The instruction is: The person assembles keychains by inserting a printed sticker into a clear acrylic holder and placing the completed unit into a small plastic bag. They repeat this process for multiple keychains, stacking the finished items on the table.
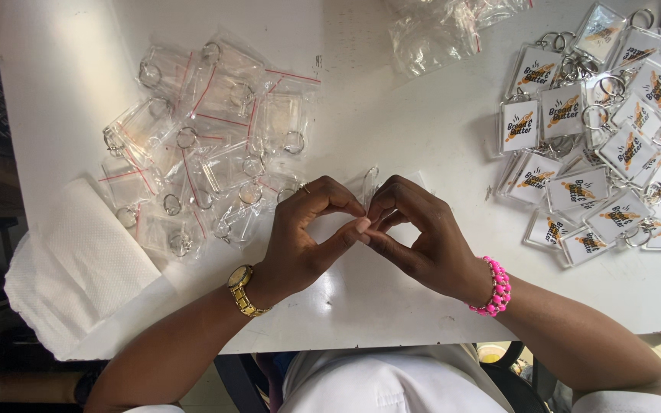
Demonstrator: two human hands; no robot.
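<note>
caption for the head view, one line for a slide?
Both hands, left and right, pinch a clear keychain between bagged blanks and finished keychains.

Both hands (366, 222) pinching a clear keychain (369, 183) above white table (392, 138).

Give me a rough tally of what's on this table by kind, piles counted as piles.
Piles of empty clear keychains in plastic bags: 1
Piles of keychains with printed inserts: 1
Clear keychains held between the left hand and right hand: 1
Heaps of empty plastic bags: 1
White paper towels: 1
Total: 5
</note>
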